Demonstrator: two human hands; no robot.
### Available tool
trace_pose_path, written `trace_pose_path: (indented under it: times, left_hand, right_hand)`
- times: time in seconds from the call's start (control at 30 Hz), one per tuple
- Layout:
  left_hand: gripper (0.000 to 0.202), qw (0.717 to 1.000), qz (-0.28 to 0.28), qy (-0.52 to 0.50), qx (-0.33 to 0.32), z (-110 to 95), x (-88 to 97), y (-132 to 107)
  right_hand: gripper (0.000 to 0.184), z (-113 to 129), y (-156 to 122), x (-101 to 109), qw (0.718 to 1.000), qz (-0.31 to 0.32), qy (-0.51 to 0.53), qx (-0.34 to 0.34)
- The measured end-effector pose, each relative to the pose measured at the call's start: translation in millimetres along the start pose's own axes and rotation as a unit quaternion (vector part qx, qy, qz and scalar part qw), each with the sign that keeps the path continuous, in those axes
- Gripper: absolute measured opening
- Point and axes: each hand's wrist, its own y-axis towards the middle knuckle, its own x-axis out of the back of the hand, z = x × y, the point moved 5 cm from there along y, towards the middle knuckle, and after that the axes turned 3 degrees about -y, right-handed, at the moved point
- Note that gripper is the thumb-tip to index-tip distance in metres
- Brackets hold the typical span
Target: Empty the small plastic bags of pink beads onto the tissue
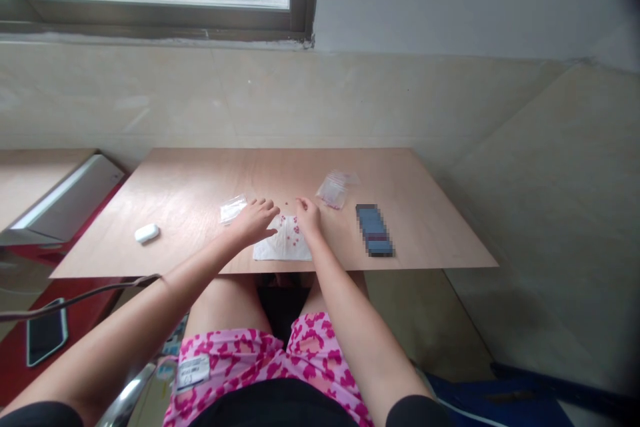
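Observation:
A white paper sheet lies near the table's front edge, with several small red pieces scattered on it. My left hand hovers palm down over the sheet's left side, fingers stretched out and apart, holding nothing I can see. At the sheet's upper right, my right hand is closed with its fingertips pinched together. Whatever may be in the pinch is too small to make out. One loose red piece rests on the wood between the hands. Beside my left hand lies a clear plastic bag.
More clear plastic bags, with red bits inside, lie behind my right hand. A blurred dark phone-shaped object is to the right. A white earbud case sits at left on the wooden table. A phone lies lower left on a red surface.

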Motion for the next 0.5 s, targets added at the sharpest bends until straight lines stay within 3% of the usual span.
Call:
trace_pose_path:
  times: [0.1,0.2,0.27,0.43,0.5]
  left_hand:
    - [0.041,0.988,-0.063,-0.134,0.048,10.1,16.2,-12.1]
    - [0.044,0.93,-0.115,-0.321,0.139,29.2,29.5,-28.0]
    - [0.042,0.856,-0.135,-0.459,0.194,43.9,32.9,-38.7]
    - [0.046,0.598,-0.174,-0.74,0.252,76.6,29.0,-54.7]
    - [0.047,0.55,-0.17,-0.774,0.262,86.7,25.6,-56.9]
  right_hand:
    - [0.035,11.8,26.9,-0.3,0.996,0.041,-0.071,0.031]
    - [0.024,24.4,46.6,-6.4,0.982,0.105,-0.136,0.073]
    - [0.021,30.3,53.4,-9.8,0.971,0.136,-0.174,0.092]
    - [0.022,37.7,50.3,-13.5,0.947,0.18,-0.234,0.126]
    - [0.021,40.0,45.0,-14.4,0.94,0.192,-0.244,0.14]
